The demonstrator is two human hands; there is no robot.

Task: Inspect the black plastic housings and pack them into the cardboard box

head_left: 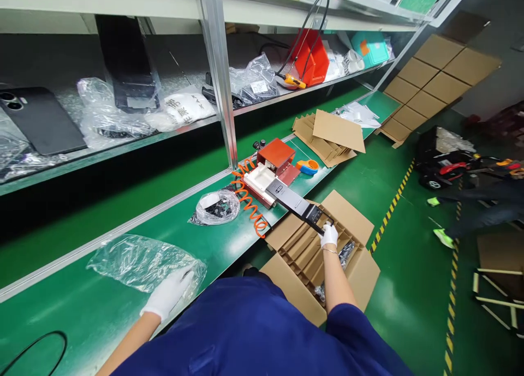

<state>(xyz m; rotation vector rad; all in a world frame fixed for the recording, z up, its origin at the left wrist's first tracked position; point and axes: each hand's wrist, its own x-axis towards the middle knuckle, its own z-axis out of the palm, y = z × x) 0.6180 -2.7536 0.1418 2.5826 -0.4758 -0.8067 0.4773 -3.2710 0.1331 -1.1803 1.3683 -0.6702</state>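
Observation:
My left hand (171,293), in a white glove, has its fingers closed on the near end of a clear plastic bag (135,258) lying on the green bench. My right hand (329,236), also gloved, grips the end of a long black and grey panel (292,201). The panel's far end is at the white fixture (262,178) of a small red machine (276,153). Beneath the panel and right hand, an open cardboard box (282,278) with dividers holds a few plastic-wrapped pieces. A coiled orange air hose (248,201) hangs beside the machine.
A bagged black part (216,208) and a blue-orange tape roll (308,167) lie on the bench (229,245). Flat cardboard pieces (338,136) are farther along. A shelf (172,127) holds wrapped parts and a red bin (311,59). Another person's legs (477,212) show at right.

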